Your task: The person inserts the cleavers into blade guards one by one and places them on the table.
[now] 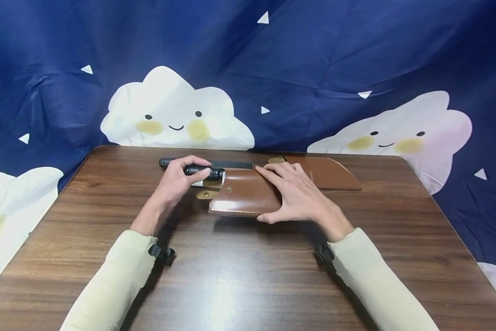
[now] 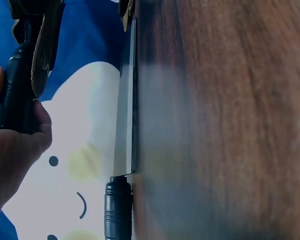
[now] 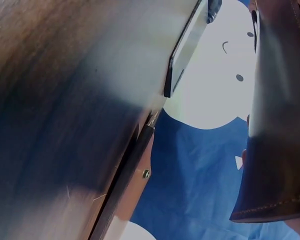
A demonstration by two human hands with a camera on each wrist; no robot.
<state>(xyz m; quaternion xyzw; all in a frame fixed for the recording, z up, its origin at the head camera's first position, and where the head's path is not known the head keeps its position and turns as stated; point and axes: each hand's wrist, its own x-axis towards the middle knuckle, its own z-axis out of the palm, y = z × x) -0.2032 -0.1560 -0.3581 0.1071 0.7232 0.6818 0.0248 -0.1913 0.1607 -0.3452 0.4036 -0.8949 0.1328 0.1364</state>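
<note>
Wooden table [image 1: 273, 280]. Left hand [image 1: 177, 177] pinches black handle [image 1: 216, 173]; right hand [image 1: 295, 191] grips brown sheath [image 1: 245, 193]. Knife [image 1: 236, 164] lies beyond left fingertips.

Above the brown, wood-grained desk [image 1: 223, 276]: a black handle [image 2: 16, 92] and a glossy brown sheath [image 1: 250, 191] with pale stitching [image 1: 235, 212], its strap [image 1: 210, 195] apparently tan; behind the desk, navy cloth [image 1: 314, 46] with white clouds [image 1: 175, 103].
</note>
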